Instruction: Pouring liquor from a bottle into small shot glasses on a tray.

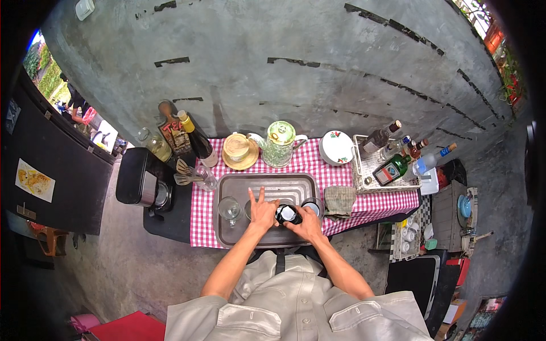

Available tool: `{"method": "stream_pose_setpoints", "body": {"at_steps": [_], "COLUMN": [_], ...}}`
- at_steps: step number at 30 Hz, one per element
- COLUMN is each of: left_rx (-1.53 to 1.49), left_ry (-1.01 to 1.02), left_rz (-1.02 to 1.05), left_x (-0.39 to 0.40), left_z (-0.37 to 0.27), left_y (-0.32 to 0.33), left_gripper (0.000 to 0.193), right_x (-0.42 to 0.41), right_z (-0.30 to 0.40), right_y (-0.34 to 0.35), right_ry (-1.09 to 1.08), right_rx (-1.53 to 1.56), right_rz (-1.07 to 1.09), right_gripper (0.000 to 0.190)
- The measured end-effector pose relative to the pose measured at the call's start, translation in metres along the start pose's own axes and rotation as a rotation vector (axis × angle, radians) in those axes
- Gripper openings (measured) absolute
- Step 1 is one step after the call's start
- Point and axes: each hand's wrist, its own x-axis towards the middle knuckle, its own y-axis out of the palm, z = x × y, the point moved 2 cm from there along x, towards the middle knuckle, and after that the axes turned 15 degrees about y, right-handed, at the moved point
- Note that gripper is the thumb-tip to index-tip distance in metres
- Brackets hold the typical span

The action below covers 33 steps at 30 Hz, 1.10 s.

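Observation:
A brown rectangular tray (226, 242) lies before me on a red-and-white checked cloth. Over its middle, my left hand (264, 214) touches the left side of a dark round container (286, 213) with a whitish top, some fingers spread. My right hand (308, 222) holds the container's right side. To the left on the tray is a clear glass mug (230, 209); another round glass is partly hidden behind my left hand. Just above my right hand sits a round glass (313, 205) with dark and pale contents. A folded greenish cloth (339, 202) lies right of the tray.
A green patterned pitcher (279, 149), stacked plates (337, 147) and a lidded woven container (237, 149) stand along the wall. Bottles fill a wicker tray (360, 170) at the right. Left are a black coffee maker (138, 179), a wine bottle (200, 143) and utensils in a glass (206, 179).

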Motion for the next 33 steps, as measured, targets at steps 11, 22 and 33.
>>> {"method": "stream_pose_setpoints", "body": {"at_steps": [11,22,33], "left_rx": [0.021,0.018,0.017], "left_ry": [0.008,-0.006,0.000], "left_rz": [-0.008,0.013,-0.002], "left_x": [-0.0012,-0.0011,-0.0006], "left_z": [-0.0004,-0.0019,-0.0010], "left_y": [-0.0006,-0.0034,-0.0021], "left_gripper": [0.077,0.077,0.076], "right_x": [-0.0007,-0.0016,0.0003], "right_z": [0.0014,0.0031,0.0000], "right_y": [-0.0011,-0.0030,0.0002], "right_ry": [-0.006,0.013,0.009], "right_rx": [-0.018,-0.016,-0.018], "right_rz": [-0.014,0.011,0.004], "right_gripper": [0.073,0.072,0.073]}}
